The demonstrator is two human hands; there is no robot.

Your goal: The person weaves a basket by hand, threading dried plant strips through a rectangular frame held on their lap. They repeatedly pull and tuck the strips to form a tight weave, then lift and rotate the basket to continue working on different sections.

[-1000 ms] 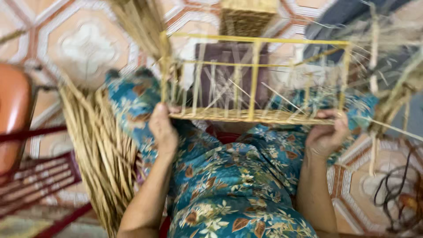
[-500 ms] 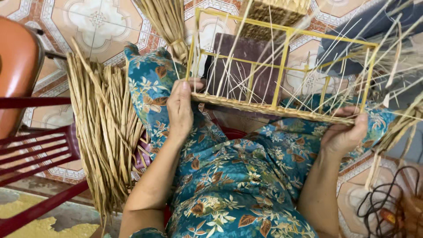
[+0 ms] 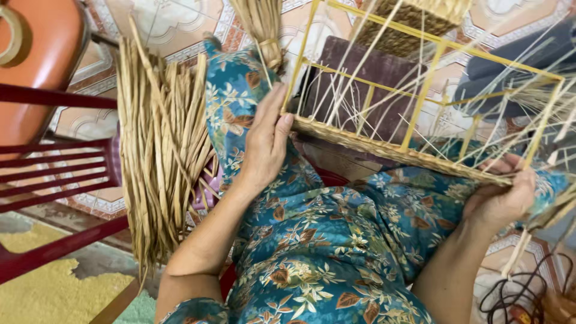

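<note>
Yellow wire basket frame (image 3: 432, 90) fills the view from twelve to three o'clock, tilted across the lap, probably so its woven bottom edge faces the person. It holds nothing but loose upright straw strands. At nine o'clock a bundle of dried rush (image 3: 157, 162) hangs within reach. Left hand (image 3: 265, 144) grips the frame's near corner, fingers curled over the weave; right hand (image 3: 501, 195) clasps the far end from below.

Home weaving spot: patterned floor tiles (image 3: 180, 24), straw bundle (image 3: 159, 162).
</note>
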